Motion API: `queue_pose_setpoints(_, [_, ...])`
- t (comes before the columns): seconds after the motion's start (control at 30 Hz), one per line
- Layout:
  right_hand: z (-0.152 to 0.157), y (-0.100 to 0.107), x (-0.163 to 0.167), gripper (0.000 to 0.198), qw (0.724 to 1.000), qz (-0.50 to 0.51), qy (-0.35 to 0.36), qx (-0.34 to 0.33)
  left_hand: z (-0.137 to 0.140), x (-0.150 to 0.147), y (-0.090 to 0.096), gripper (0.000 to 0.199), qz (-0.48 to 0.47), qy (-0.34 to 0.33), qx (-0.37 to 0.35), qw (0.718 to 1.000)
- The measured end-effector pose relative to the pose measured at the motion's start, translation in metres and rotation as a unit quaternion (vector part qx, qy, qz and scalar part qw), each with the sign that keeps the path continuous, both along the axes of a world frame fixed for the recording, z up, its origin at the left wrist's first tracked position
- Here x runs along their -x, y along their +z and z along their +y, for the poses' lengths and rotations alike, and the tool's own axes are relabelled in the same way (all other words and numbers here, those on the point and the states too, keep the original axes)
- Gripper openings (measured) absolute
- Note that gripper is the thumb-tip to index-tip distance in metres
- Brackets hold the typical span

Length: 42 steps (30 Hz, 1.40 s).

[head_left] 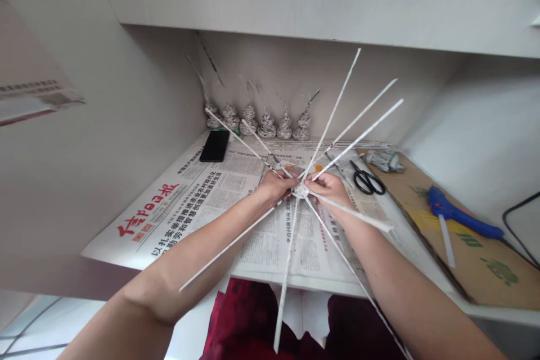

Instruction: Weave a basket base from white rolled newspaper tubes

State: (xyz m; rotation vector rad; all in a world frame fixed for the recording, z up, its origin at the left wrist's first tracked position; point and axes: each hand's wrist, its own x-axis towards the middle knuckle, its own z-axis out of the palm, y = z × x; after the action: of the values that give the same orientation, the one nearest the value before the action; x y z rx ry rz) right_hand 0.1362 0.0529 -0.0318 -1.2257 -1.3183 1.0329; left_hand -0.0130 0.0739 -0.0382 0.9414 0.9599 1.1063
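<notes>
The left hand (276,185) pinched one side of the small paper hub (301,191) and the right hand (328,185) pinched the other, holding it above the newspaper (257,250) near the front of the worktop (310,284). A slackened grip might have let the hub loosen. The long paper sticks (288,261) fanned out widely, so brushing the red clothing (244,320) could have bent one.

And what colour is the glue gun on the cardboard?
The glue gun is blue; the head view shows it best.
</notes>
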Motion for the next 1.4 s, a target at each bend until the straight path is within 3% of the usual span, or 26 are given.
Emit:
queue_pose_setpoints(0.17, [0.001, -0.004, -0.002, 0.028, 1.0, 0.012, 0.022, 0.012, -0.001, 0.002, 0.004, 0.015, 0.017, 0.0, -0.009, 1.0])
queue_pose_setpoints(0.37, [0.002, -0.003, -0.002, 0.021, 0.998, -0.016, 0.039, -0.048, -0.002, 0.001, 0.003, 0.011, 0.057, 0.026, -0.013, 0.998])
queue_pose_setpoints(0.57, [0.002, -0.002, 0.001, 0.018, 0.994, -0.052, 0.055, -0.079, -0.003, -0.001, 0.003, 0.017, 0.022, 0.044, -0.001, 0.999])
queue_pose_setpoints(0.83, [0.007, -0.011, 0.0, 0.024, 0.998, -0.037, 0.011, -0.058, 0.0, 0.009, 0.004, 0.035, 0.023, -0.018, 0.005, 1.0])
queue_pose_setpoints(1.1, [0.009, -0.019, 0.004, 0.034, 1.0, 0.003, -0.03, -0.001, -0.003, 0.009, -0.003, 0.044, 0.055, -0.039, -0.083, 0.994])
queue_pose_setpoints(1.2, [0.01, -0.024, 0.005, 0.037, 0.999, 0.01, -0.043, 0.005, -0.005, 0.009, -0.003, 0.048, 0.046, -0.043, -0.08, 0.995])
queue_pose_setpoints(1.4, [0.008, -0.019, 0.007, 0.029, 0.996, -0.049, -0.069, -0.034, -0.002, 0.003, -0.001, 0.035, 0.099, -0.003, -0.071, 0.993])
